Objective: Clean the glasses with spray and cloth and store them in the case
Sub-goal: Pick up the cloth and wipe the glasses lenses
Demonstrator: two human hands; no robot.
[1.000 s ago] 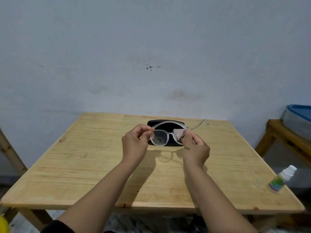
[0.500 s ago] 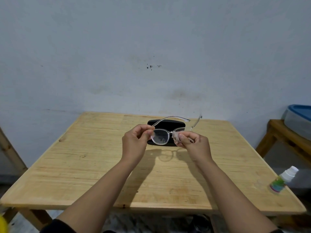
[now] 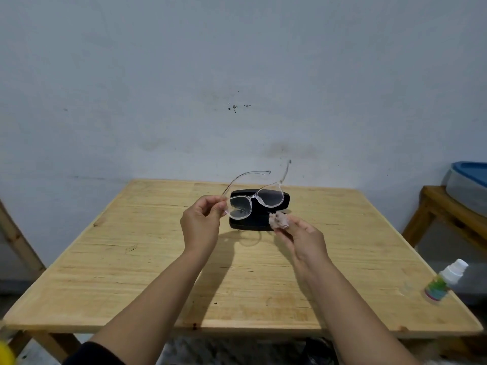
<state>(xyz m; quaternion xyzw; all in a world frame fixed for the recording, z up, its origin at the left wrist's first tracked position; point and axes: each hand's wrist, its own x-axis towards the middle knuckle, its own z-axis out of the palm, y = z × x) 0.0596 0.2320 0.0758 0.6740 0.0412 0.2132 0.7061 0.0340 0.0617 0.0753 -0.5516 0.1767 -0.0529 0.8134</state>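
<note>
Left hand (image 3: 201, 224) pinches the glasses (image 3: 254, 202); right hand (image 3: 303, 239) grips the cloth (image 3: 279, 220)

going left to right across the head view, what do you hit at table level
left hand → glasses → cloth → right hand → spray bottle → blue-lidded tub on the side bench. The case lies behind the glasses, so I left it out.
</note>
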